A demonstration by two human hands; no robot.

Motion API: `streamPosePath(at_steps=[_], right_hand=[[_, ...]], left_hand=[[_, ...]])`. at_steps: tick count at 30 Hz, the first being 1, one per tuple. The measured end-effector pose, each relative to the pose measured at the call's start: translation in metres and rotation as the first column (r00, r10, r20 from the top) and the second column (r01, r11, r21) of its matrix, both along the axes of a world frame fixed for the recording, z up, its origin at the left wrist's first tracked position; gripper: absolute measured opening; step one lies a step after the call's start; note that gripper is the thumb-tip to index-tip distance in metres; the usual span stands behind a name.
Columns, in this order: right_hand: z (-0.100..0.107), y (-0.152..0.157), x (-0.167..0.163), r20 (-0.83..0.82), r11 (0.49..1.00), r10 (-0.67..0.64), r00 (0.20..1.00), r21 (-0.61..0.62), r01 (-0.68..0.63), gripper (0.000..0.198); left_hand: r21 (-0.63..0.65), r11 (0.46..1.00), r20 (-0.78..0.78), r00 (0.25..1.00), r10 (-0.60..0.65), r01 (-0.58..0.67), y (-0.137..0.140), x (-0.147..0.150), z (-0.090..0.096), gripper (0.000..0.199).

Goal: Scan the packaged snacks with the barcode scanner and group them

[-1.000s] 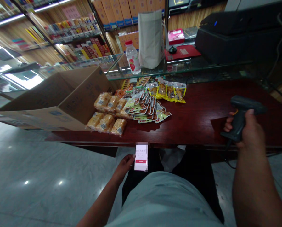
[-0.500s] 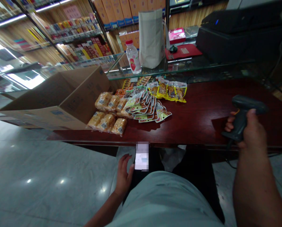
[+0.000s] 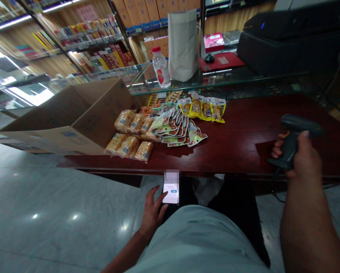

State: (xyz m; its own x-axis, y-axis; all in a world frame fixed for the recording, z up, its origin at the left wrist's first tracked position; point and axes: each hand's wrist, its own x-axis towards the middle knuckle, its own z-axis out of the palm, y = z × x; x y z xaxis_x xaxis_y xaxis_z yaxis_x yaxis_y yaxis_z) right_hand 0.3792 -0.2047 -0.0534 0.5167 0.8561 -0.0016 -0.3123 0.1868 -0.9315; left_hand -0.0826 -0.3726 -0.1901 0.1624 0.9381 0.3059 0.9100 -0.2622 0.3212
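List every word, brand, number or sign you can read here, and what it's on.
Nothing reads clearly.
Phone: text too small, partly pixelated.
Pink sign: blurred.
Cardboard box: printing blurred.
Green-and-white packets: labels too small.
Wrapped snacks: stickers too small.
Scanner: no lettering visible.

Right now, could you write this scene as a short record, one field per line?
left hand: partly over the lit phone, exact touch unclear
right hand: gripping the dark scanner
counter: clear-wrapped golden packs, green-edged packets, yellow-edged pouches
cardboard box: open, left of the golden packs
glass top: red-capped bottle, pale bag
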Motion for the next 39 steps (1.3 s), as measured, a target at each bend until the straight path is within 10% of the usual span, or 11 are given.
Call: streamPosePath(at_steps=[19,39], right_hand=[[0.000,-0.001,-0.001,-0.010,1.000,-0.026,1.000,-0.011,0.026,0.053],[-0.002,0.000,0.001,-0.014,1.000,-0.006,1.000,-0.009,0.006,0.064]], left_hand=[[0.074,0.987,-0.212,0.969,-0.123,0.142,0.010,0.005,-0.010,0.043],[0.023,0.999,-0.052,0.998,0.032,-0.031,0.007,0.008,0.009,0.041]])
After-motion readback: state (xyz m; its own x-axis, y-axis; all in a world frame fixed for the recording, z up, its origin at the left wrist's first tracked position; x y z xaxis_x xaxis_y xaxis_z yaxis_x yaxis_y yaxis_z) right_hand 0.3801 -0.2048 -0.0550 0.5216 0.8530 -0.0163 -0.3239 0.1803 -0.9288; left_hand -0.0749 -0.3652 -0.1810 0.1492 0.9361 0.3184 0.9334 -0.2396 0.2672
